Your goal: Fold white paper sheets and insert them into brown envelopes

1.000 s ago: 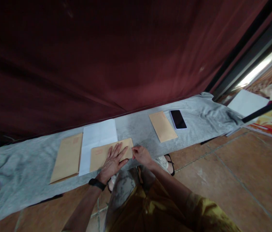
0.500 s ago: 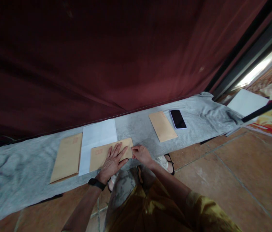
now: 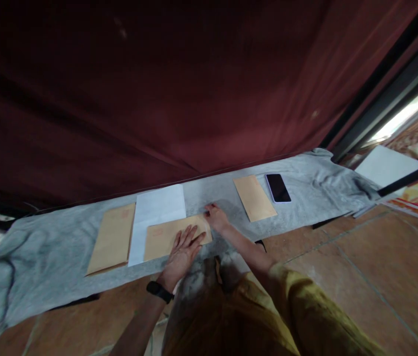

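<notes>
A brown paper envelope (image 3: 161,239) with a small red print lies partly over white paper (image 3: 160,204) on a cloth-covered bench. My left hand (image 3: 182,253) rests flat on the envelope, fingers spread, pressing near its right end. At that end's far corner, my right hand (image 3: 216,218) has its fingers bent and drawn together on the edge. Its fingertips are small and partly hidden. More brown envelopes (image 3: 112,237), apparently a stack, lie left of the white paper. Another brown envelope (image 3: 255,199) lies apart, to the right of my right hand.
A phone (image 3: 278,188) with a dark screen lies beside the right-hand envelope. The grey cloth (image 3: 49,252) is wrinkled at both ends. A dark red curtain (image 3: 194,99) hangs behind the bench. At the far right are a metal frame, a white panel (image 3: 389,165) and a colourful printed sheet.
My right hand has moved along the envelope's right end, from its nearer part to the far corner. My left hand stays flat on the envelope. The whole view has shifted slightly.
</notes>
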Demonstrator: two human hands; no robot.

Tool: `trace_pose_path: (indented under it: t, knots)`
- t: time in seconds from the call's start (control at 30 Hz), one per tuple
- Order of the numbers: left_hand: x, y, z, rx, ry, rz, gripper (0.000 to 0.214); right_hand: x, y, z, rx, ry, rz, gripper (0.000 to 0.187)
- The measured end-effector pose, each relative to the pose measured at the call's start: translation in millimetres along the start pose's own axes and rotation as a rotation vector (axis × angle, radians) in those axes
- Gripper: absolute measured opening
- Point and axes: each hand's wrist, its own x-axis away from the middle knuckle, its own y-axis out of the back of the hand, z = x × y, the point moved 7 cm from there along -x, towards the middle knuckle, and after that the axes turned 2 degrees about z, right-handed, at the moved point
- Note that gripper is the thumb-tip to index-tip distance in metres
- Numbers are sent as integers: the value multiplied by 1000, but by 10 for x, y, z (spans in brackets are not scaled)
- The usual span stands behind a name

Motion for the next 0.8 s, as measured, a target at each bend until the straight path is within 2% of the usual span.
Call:
trace_pose_path:
  t: [0.17,0.3,0.4,0.5,0.6,0.63,0.8]
  knots:
    - [24,3,-99,-3,35,16,47,-157,-68,151,-53,-26,29,12]
    - [28,55,-181,-34,10,37,58,-153,-42,148,-187,-48,74,5]
    - [51,158,-259,-50,-14,24,66,-65,13,65,-335,-63,126,12]
    - [74,322,-323,-37,-18,-45,64,90,102,-89,-501,-62,157,22]
    - [62,449,-342,17,24,-123,54,280,211,-321,-689,-68,105,29]
    - [45,459,-346,46,39,-136,52,347,261,-432,-891,-97,16,32]
    - [-114,271,-407,235,75,-147,49,633,196,-733,-972,-132,-110,41]
